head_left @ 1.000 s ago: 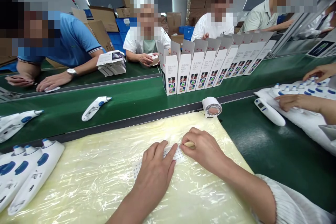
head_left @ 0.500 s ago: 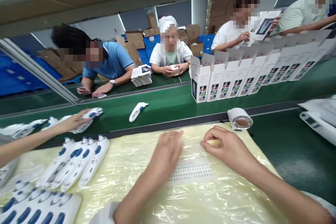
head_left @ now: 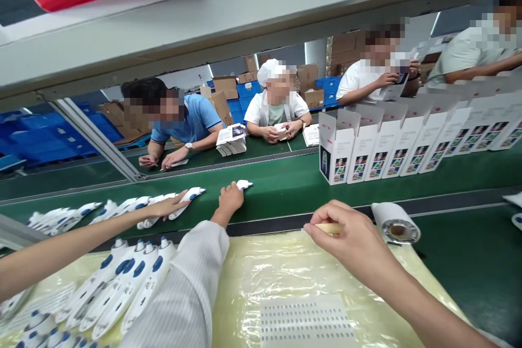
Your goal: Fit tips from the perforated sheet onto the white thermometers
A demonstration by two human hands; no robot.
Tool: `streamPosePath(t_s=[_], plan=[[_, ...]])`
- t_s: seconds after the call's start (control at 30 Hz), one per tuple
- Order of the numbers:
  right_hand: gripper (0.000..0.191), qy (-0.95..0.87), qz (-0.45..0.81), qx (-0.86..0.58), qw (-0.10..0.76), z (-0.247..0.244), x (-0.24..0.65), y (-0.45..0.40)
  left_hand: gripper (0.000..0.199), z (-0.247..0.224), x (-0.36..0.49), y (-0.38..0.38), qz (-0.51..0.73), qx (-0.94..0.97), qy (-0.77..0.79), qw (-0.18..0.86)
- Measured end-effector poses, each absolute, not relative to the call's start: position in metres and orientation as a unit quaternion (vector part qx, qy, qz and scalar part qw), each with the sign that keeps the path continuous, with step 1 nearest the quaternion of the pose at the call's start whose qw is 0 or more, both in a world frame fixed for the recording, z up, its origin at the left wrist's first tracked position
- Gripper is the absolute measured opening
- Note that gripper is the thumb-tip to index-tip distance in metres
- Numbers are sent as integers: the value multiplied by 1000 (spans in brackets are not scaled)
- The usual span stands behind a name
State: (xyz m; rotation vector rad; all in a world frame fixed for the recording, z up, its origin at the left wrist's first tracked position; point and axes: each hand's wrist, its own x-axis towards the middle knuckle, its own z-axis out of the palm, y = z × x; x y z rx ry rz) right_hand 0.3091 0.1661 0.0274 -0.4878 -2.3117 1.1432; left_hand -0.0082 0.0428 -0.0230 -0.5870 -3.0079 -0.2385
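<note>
My left hand (head_left: pixel 230 199), in a grey sleeve, reaches over to the green conveyor with its fingers closed around a white ear thermometer (head_left: pixel 243 185) with a blue tip. Part of the thermometer is hidden by the hand. My right hand (head_left: pixel 345 231) hovers above the yellow plastic-covered work surface (head_left: pixel 240 277), pinching a short pale wooden stick (head_left: pixel 329 228); a small whitish bit shows at its end. Below, a sheet of tiny grey-blue dot stickers (head_left: pixel 305 319) lies on the plastic. Several white thermometers with blue buttons (head_left: pixel 141 277) lie side by side at left.
At the left, another person's hand (head_left: pixel 170 207) touches thermometers on the conveyor belt (head_left: pixel 281 190). Several open white boxes (head_left: pixel 340 147) stand on the belt. A roll of white labels (head_left: pixel 395 224) sits at right. A metal shelf beam (head_left: pixel 204 27) crosses overhead. People work opposite.
My left hand has gone from the sticker sheet forward to the conveyor and closed on the thermometer there. My right hand still holds the stick. The view has tilted upward.
</note>
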Motion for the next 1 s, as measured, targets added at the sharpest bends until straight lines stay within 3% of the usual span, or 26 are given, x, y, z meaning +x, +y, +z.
streamPosePath(t_s=[0.6, 0.83, 1.0], plan=[[28, -872, 388, -140, 263, -4, 314, 171, 37, -25, 27, 33, -100, -291, -951, 0], [34, -889, 376, -103, 240, -26, 311, 182, 39, 11, -37, -51, -66, -97, -987, 107], [34, -882, 379, -123, 253, -27, 310, 174, 35, 26, -67, -125, -53, -26, -993, 100]])
